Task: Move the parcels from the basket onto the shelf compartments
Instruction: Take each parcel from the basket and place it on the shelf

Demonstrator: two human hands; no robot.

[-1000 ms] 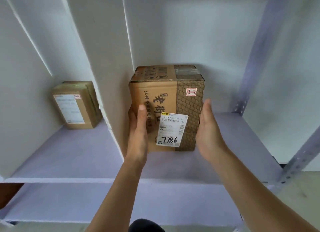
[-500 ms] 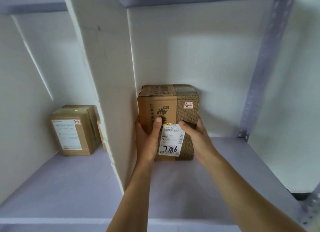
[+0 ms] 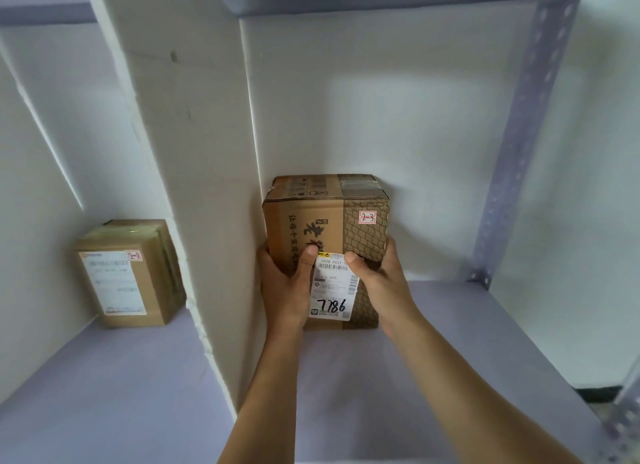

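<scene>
Since a second ago the hands have gone from lying flat against the sides of the parcel (image 3: 325, 221) to wrapping round it, and it now stands deeper in the compartment. The left hand (image 3: 287, 287) grips the parcel's left edge with its thumb pressed on the front face; the right hand (image 3: 381, 280) grips the right edge, thumb on the top corner of the shipping label (image 3: 334, 290). Both forearms reach in from 6 o'clock.

This parcel is an upright brown carton on the shelf board (image 3: 415, 377) of the right compartment, tucked into the back left corner beside the white divider (image 3: 194, 186). Its white shipping label bears a barcode, "502B P021" and handwritten "7186". A small red-framed sticker (image 3: 367, 217) at the carton's 1 o'clock corner reads "2-3". Chinese characters are printed down the front.

At 9 o'clock, across the divider, the left compartment holds a second brown parcel (image 3: 128, 276) with a white label too blurred to read and a red-framed sticker (image 3: 134, 255). At 2 o'clock a perforated metal post (image 3: 526, 134) rises.
</scene>
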